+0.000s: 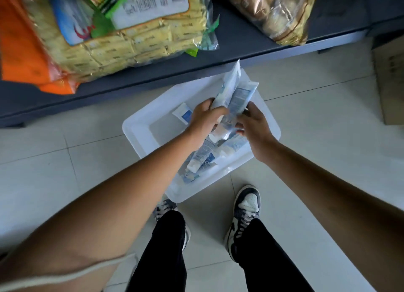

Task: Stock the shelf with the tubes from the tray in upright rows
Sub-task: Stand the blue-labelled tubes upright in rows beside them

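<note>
A white plastic tray (140,128) sits on the floor in front of the shelf. Several white and blue tubes (201,158) lie loose in its near end, and another tube (184,114) lies at its far left. Above the tray, my left hand (205,119) grips a white and blue tube (227,88) with its crimped end pointing up. My right hand (253,128) holds a second tube (241,98) right beside the first, and the two tubes touch. A white cap (217,136) shows below my fingers.
The dark grey shelf (240,45) runs across the top, carrying bags of yellow packets (135,42), an orange pack (21,51) and a bag of brown goods (282,14). A cardboard box (391,84) stands at the right. My shoes (244,217) are just behind the tray.
</note>
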